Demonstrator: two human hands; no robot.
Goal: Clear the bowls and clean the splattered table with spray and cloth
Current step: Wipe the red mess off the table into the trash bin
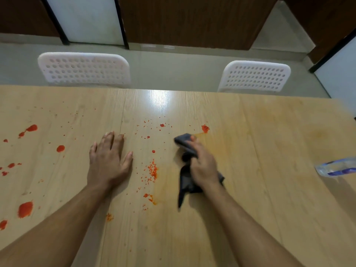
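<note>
The light wooden table (260,151) is splattered with red sauce: large blobs (25,209) at the left and fine specks (153,170) in the middle. My right hand (204,166) grips a dark grey cloth (185,182) against the tabletop, just below a red spot (205,128) with a smeared orange streak. It looks motion-blurred. My left hand (109,160) rests flat on the table with straight, spread fingers, left of the specks. A clear spray bottle with a blue label (337,167) lies at the right edge. No bowls are in view.
Two white perforated chairs (83,68) (256,76) stand behind the table's far edge. Beyond them are a grey floor and brown wall panels. The table's right part shows a faint orange film.
</note>
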